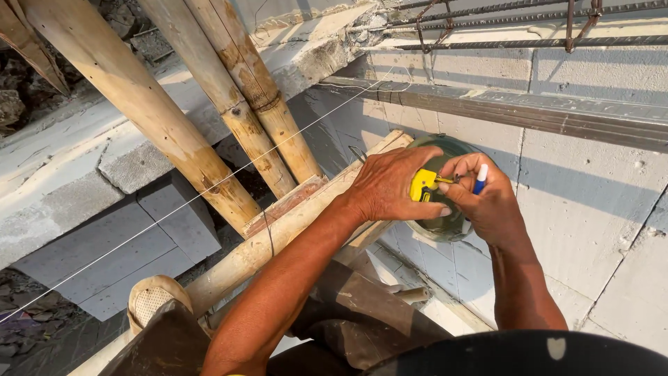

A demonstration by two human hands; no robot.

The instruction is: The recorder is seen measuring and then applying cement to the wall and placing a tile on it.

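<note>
Two hands, one yellow tape measure, one blue pen.
Left hand [390, 184] gripped the tape measure [422, 186]; right hand [487, 198] pinched its tab, clamping the pen [480, 178]; three bamboo poles [229, 104] stood nearby.

Glossy yellow plastic tape measure [422, 186]; rough bamboo poles [139, 104]; matt grey concrete blocks [591, 202]; ribbed steel rebar [501, 43].

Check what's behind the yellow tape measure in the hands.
Behind the yellow tape measure sits a round dark-green container, its rim showing above and below the left hand and right hand. Both hands cover its middle, so any contents are hidden.
</note>
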